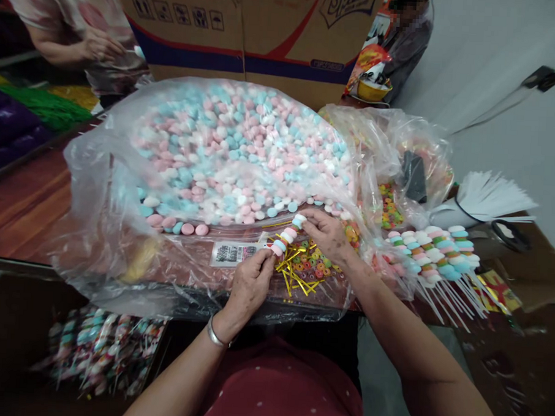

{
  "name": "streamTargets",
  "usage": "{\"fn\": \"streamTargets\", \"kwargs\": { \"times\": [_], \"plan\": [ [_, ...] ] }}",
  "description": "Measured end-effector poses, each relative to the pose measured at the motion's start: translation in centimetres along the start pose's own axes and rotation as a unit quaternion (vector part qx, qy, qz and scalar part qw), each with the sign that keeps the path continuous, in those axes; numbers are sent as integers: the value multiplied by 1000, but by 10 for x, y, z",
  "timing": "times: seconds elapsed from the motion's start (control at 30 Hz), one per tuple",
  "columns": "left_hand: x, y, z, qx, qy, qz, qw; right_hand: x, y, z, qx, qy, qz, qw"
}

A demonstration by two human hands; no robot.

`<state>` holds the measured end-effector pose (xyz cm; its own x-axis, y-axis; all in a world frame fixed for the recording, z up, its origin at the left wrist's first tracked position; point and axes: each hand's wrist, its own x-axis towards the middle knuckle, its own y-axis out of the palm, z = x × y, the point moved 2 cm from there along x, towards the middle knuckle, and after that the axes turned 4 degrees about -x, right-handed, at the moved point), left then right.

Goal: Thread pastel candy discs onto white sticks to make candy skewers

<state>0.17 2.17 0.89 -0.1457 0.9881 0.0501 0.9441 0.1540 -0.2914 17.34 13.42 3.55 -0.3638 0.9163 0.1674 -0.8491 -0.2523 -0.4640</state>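
Between my two hands is a marshmallow skewer (287, 235) of pink, white and blue pieces, slanting up to the right. My left hand (251, 280) is closed at its lower end, below the pink piece; the stick itself is hidden there. At the upper end, my right hand (326, 236) pinches a white marshmallow with thumb and fingers. Gold twist ties (297, 276) and ring-shaped gummy candies (318, 264) lie under and beside my hands. Just beyond them, a large clear plastic bag (92, 181) spreads over the table, full of loose marshmallows (234, 138).
Finished-looking marshmallow skewers (434, 255) are stacked at right, near white sticks (494, 196) in a container. Wrapped skewers (106, 348) fill a box at lower left. A big cardboard box (248, 41) stands behind. One person (91, 40) is at upper left, another (408, 42) at upper right.
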Motion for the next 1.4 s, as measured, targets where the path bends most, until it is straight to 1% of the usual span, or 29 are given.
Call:
{"fn": "streamTargets", "kwargs": {
  "times": [0.13, 0.27, 0.47, 0.53, 0.67, 0.8, 0.83, 0.9, 0.97, 1.0, 1.07, 1.17, 1.23, 1.3, 1.37, 1.4],
  "plan": [
    [-1, 0, 2, -9, -4, 3, 1000, -3, 2, 0, -62, -25, 8, 998],
    [0, 1, 3, -11, -8, 5, 1000, -8, 1, 3, -114, -58, -8, 992],
    [1, 1, 5, -10, -11, 2, 1000, -15, 8, 0, -194, -162, -17, 967],
    [2, 0, 6, -9, -14, -4, 1000, -16, 11, -3, -208, -184, -14, 960],
    [2, 0, 6, -18, -11, -8, 1000, -19, 17, -7, -228, -189, -8, 955],
    [3, 1, 6, -31, -10, -5, 999, -19, 23, 3, -216, -187, -9, 958],
    [2, 1, 7, -34, -14, -7, 999, -18, 24, 6, -204, -178, -18, 963],
    [2, 0, 10, -42, -21, -14, 999, -17, 26, 12, -155, -131, -52, 978],
    [1, 0, 12, -54, -25, -14, 998, -16, 26, 16, -66, -63, -84, 992],
    [1, 0, 13, -61, -26, -12, 998, -16, 27, 16, -9, -31, -90, 995],
    [1, -1, 14, -77, -29, -11, 997, -17, 30, 17, 102, 19, -75, 992],
    [1, -2, 14, -88, -23, -12, 996, -21, 39, 19, 221, 78, -38, 971],
    [0, -3, 12, -88, -14, -9, 996, -27, 47, 21, 269, 102, -25, 957],
    [-1, -5, 11, -87, -10, -6, 996, -32, 55, 25, 288, 118, -23, 950],
    [-3, -6, 11, -84, -14, -4, 996, -34, 59, 29, 279, 123, -35, 952],
    [-4, -7, 12, -81, -19, -1, 997, -34, 57, 32, 271, 115, -49, 954]
  ]
}}
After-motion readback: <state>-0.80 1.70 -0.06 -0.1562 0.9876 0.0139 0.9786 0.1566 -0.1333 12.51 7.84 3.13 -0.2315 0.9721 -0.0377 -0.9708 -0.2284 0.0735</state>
